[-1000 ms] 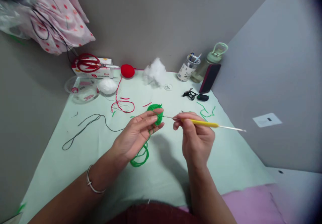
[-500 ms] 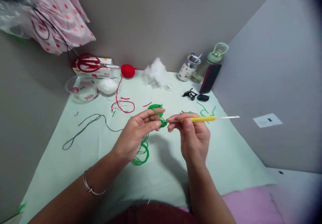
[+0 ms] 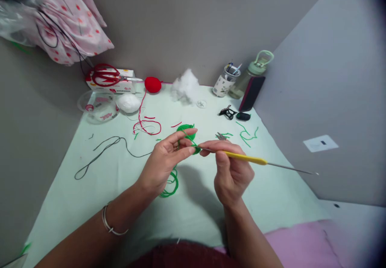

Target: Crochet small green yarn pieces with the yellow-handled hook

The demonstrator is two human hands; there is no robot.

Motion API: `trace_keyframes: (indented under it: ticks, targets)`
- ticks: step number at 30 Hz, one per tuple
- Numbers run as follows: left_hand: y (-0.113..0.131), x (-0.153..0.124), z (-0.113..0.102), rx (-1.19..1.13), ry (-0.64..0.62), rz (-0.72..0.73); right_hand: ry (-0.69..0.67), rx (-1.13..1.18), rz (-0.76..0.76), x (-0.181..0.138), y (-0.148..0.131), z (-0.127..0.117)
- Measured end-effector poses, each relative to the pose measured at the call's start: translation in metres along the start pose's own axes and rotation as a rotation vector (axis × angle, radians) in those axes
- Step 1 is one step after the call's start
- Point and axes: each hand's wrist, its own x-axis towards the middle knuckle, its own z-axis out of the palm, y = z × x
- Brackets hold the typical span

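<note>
A yellow-handled crochet hook (image 3: pixel 245 158) is clamped by fingers of the right hand (image 3: pixel 231 175); green crochetwork (image 3: pixel 197 150) is pinched by the left hand (image 3: pixel 163 159)

Looking forward and down from the wearer's head, over the near side of a pale green tabletop (image 3: pixel 66 195), close above the left hand (image 3: pixel 163 161) and right hand (image 3: pixel 233 171) at mid-frame, facing a grey wall (image 3: pixel 193 27) across the top, wide-angled, darkened at upper right.
</note>
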Motion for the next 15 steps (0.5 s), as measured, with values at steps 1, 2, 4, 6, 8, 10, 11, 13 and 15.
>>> trace_keyframes:
  ticks: [1,2,4,6,8,10,11,13,15]
  targets:
    - [-0.0001,0.0003,-0.0001,0.011,0.007,0.011,-0.017,-0.013,-0.017,-0.0002,0.0003,-0.0003]
    - [-0.0004,0.0005,-0.0003,0.023,0.016,0.022,-0.032,-0.031,-0.040,-0.0006,0.0009,-0.0007]
    - [-0.0013,0.0006,-0.0011,0.052,0.040,0.045,-0.052,-0.068,-0.086,-0.0018,0.0025,-0.0015]
    - [-0.0020,0.0001,-0.0020,0.088,0.054,0.074,-0.054,-0.090,-0.118,-0.0024,0.0036,-0.0021]
    - [-0.0023,-0.0009,-0.0025,0.131,0.050,0.107,-0.051,-0.106,-0.140,-0.0022,0.0036,-0.0026]
    - [-0.0022,-0.0022,-0.0021,0.178,0.051,0.141,-0.064,-0.147,-0.173,-0.0020,0.0034,-0.0026]
    - [-0.0021,-0.0029,-0.0014,0.200,0.058,0.160,-0.079,-0.181,-0.195,-0.0025,0.0035,-0.0024]
    - [-0.0019,-0.0043,0.0008,0.222,0.077,0.186,-0.119,-0.273,-0.234,-0.0049,0.0049,-0.0015]
    - [-0.0017,-0.0052,0.0033,0.157,0.080,0.149,-0.121,-0.386,-0.273,-0.0088,0.0073,-0.0001]
